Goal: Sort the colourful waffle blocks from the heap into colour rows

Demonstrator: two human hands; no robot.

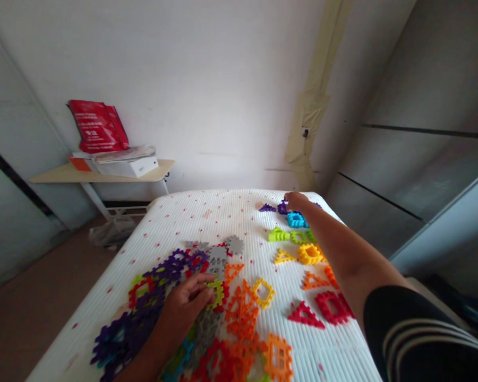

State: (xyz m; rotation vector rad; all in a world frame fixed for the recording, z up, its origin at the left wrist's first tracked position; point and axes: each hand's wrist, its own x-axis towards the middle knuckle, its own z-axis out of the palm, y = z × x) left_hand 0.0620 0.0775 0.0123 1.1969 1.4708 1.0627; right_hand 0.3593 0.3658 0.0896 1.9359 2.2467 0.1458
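Observation:
My left hand (189,297) is closed in a pinch, with a lime-green toothed building piece (216,295) between thumb and fingers. Below and around it spreads a mixed heap of interlocking plastic pieces: purple pieces (175,265), grey pieces (219,254), orange pieces (242,313) and red pieces (213,363). At the far right, my right hand (296,200) reaches down with bent fingers onto a purple building piece (282,207); the hand hides part of it. Beside that piece lies a purple triangle (267,207). A yellow square frame (264,293) rests right of the heap.
Colour rows run down the right: blue stack (296,220), green pieces (279,234), yellow stack (309,254), orange triangle (314,280), red triangle (306,315). My right arm covers some row ends. All lie on a white ribbed bed cover (207,212). A side table (167,168) stands back left.

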